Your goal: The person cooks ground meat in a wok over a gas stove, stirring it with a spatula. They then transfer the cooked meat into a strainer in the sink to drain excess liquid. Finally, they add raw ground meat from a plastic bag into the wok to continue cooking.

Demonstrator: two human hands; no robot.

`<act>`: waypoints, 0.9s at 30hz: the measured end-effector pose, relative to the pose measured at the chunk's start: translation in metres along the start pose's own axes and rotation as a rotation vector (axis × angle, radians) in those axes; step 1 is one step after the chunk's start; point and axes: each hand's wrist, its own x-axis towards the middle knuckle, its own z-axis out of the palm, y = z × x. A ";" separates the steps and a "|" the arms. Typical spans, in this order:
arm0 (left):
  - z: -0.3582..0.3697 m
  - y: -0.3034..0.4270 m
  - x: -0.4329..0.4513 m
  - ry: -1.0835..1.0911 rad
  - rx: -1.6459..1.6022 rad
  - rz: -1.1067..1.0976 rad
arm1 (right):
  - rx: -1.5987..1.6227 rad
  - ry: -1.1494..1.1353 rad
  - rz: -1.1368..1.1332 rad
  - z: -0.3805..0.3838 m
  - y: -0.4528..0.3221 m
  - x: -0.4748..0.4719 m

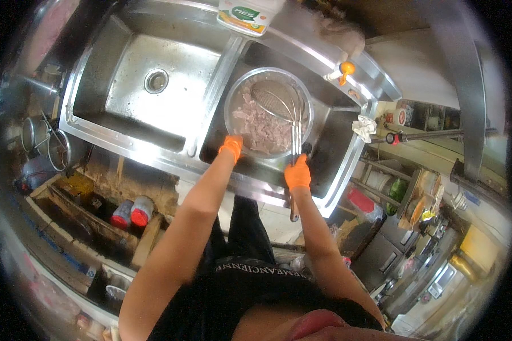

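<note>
A round metal bowl [234, 81] stands in the right basin of a steel double sink, holding sliced pale meat [260, 128] in cloudy liquid. My left hand [231, 148], in an orange glove, grips the bowl's near left rim. In my right hand [298, 174], also gloved in orange, is the handle of a wire-mesh skimmer [273, 99]; its mesh head lies over the meat inside the bowl, and the wooden end of the handle sticks out below my fist.
The left sink basin [166, 115] has a round drain. Behind stands a white plastic container [249, 15]. An orange-and-white object [345, 70] and crumpled white cloth or paper [364, 128] lie on the right ledge. Metal pots [59, 149] are at far left.
</note>
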 end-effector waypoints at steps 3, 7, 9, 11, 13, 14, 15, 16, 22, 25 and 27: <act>0.002 0.000 -0.022 -0.020 0.001 -0.023 | -0.023 -0.027 0.014 -0.010 -0.004 0.007; 0.010 0.021 -0.062 -0.047 -0.030 -0.026 | 0.001 -0.076 0.040 -0.008 0.008 0.011; 0.012 0.013 -0.055 -0.023 -0.109 -0.023 | 0.020 -0.090 0.026 -0.022 0.007 0.009; 0.015 0.005 -0.045 0.015 -0.166 -0.030 | 0.060 -0.056 0.024 -0.047 -0.004 -0.004; 0.018 0.001 -0.038 0.047 -0.154 -0.051 | 0.064 -0.024 0.010 -0.057 0.004 -0.013; 0.020 0.000 -0.034 0.060 -0.121 -0.065 | 0.058 -0.009 0.018 -0.059 0.009 -0.016; 0.023 -0.004 -0.029 0.073 -0.091 -0.081 | 0.054 -0.006 0.009 -0.061 0.008 -0.015; 0.022 -0.015 -0.003 0.038 -0.130 -0.063 | 0.050 -0.003 0.000 -0.062 0.002 -0.011; 0.026 -0.040 0.047 0.000 -0.201 -0.003 | -0.033 0.001 0.006 -0.014 0.004 0.040; 0.028 -0.044 0.039 0.019 -0.199 0.016 | -0.034 -0.059 0.007 -0.017 0.006 0.038; 0.032 -0.046 0.037 0.011 -0.190 0.036 | -0.038 -0.084 0.016 -0.018 0.011 0.041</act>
